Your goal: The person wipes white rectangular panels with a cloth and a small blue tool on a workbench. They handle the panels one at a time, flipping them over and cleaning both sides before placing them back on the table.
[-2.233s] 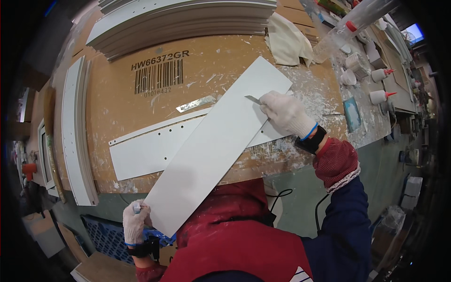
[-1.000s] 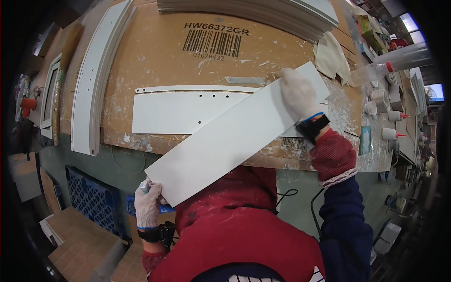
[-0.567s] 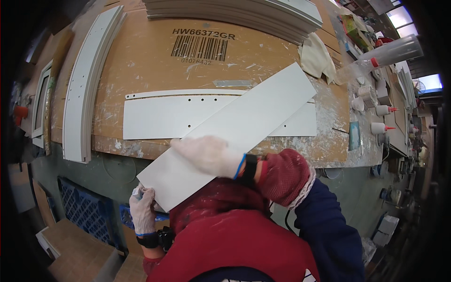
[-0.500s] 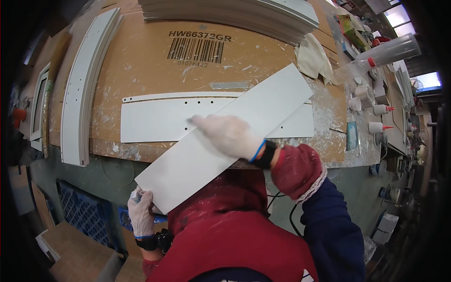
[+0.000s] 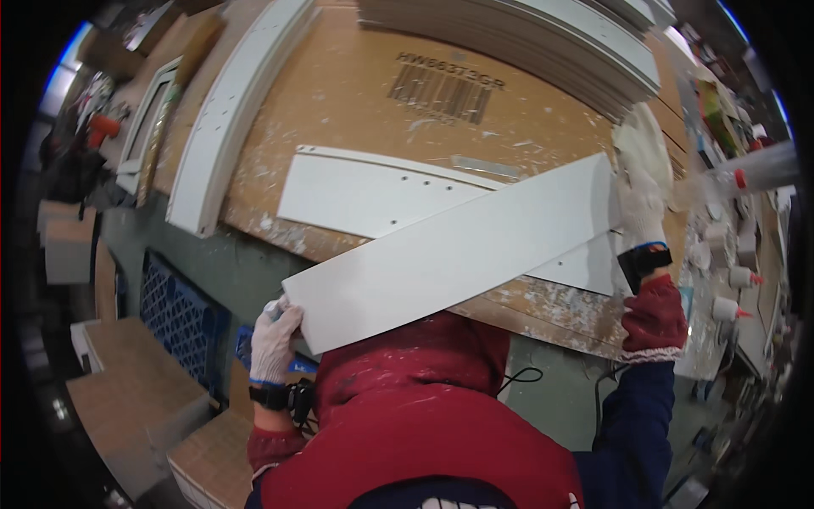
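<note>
My gloved left hand (image 5: 275,339) is closed on the near-left end of a plain white panel (image 5: 458,254), which slants up to the right. Beneath it, a second white panel with drilled holes (image 5: 365,197) lies along the bench's front edge. At the plain panel's far-right end, my gloved right hand (image 5: 643,212) reaches up to a whitish cloth (image 5: 638,136). Its fingers blend into the cloth, so their grip is not clear.
Cardboard (image 5: 339,110) covers the bench. Stacked white boards (image 5: 543,51) stand at the back, and more long boards (image 5: 229,119) lie at left. A clear plastic bottle (image 5: 763,172) and red-tipped glue bottles (image 5: 727,309) are at right. A blue plastic pallet (image 5: 178,297) stands below left.
My right hand has left the middle of the plain panel and moved right to the cloth. My left hand keeps its hold on the panel's end. The whole view has shifted and turned.
</note>
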Tool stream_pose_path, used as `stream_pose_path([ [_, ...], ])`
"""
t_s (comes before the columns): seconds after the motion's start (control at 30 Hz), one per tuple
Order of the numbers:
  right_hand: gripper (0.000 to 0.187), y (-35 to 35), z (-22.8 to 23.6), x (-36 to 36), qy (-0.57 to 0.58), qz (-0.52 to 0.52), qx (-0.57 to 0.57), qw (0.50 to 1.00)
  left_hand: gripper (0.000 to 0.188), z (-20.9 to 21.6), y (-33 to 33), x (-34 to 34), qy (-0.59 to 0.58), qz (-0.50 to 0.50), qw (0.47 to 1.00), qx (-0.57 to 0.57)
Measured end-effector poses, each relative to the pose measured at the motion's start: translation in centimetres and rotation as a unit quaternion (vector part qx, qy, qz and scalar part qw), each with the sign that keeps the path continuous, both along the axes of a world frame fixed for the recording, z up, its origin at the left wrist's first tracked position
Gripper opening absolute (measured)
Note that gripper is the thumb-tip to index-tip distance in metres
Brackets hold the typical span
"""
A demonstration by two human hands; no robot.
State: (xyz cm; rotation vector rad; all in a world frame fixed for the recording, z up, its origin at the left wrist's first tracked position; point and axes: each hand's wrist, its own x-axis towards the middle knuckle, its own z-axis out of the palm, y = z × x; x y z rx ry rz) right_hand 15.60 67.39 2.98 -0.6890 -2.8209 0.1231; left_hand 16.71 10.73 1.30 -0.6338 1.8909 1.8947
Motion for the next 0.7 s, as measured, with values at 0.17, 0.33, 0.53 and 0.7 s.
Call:
stream_pose_path([
  [0.17,0.035,-3.4,-2.0,1.1,-0.059,0.073,-0.004,0.996,0.013,-1.8,-1.4,0.4,0.054,0.005,0.933,0.356],
  [0.33,0.024,-14.9,-1.1,0.6,-0.081,0.133,-0.006,0.988,0.026,-2.4,-1.1,1.1,0.048,0.076,0.836,0.542],
  [0.53,0.038,-33.8,0.0,-1.0,-0.155,0.274,-0.053,0.948,0.023,-3.6,-1.6,1.3,-0.062,0.181,0.761,0.619],
  [0.7,0.035,-44.5,-1.2,0.1,-0.082,0.485,-0.198,0.848,0.046,-6.1,-1.9,0.9,-0.024,0.069,0.664,0.744],
])
